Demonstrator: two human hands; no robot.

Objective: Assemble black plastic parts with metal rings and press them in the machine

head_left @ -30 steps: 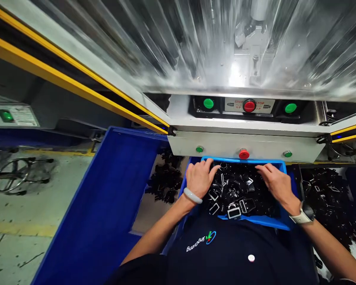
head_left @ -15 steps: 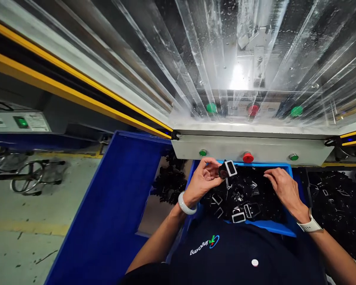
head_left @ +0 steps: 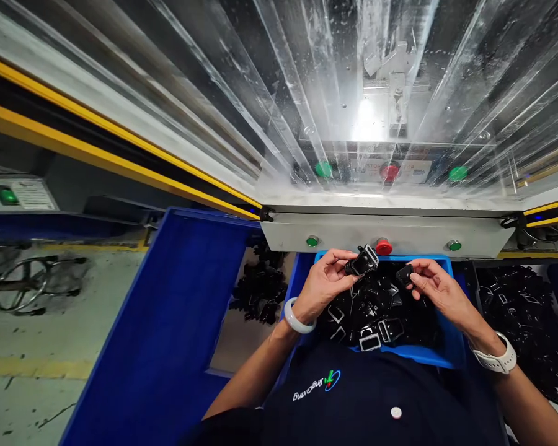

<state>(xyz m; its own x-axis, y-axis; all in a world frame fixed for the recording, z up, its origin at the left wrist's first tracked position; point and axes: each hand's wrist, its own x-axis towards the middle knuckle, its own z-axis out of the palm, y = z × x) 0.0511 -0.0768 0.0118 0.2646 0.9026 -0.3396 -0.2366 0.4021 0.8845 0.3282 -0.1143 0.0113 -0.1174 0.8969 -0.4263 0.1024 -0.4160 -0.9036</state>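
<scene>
My left hand (head_left: pixel 329 279) pinches a black plastic part with a pale rectangular rim (head_left: pixel 363 261), held above the left side of a blue bin (head_left: pixel 453 334). Between the thumb and fingers of my right hand (head_left: pixel 439 290) is a small black piece (head_left: pixel 404 274), a short gap to the right of the rimmed part. Under both hands, many similar black parts (head_left: pixel 372 310) lie jumbled in the bin, several with pale rectangular frames showing. The exact kind of either held part cannot be made out.
Behind the bin runs a machine's pale front panel (head_left: pixel 288 232) with green buttons (head_left: pixel 312 241) and a red button (head_left: pixel 384 246). Clear plastic sheeting (head_left: pixel 242 93) rises above it. More black parts lie in piles left (head_left: pixel 260 291) and right (head_left: pixel 521 322). A dark blue crate wall (head_left: pixel 153 310) stands left.
My right hand has moved left and now pinches a small black piece. My left hand has turned the rimmed part and shifted slightly right. The whole view has shifted a little.
</scene>
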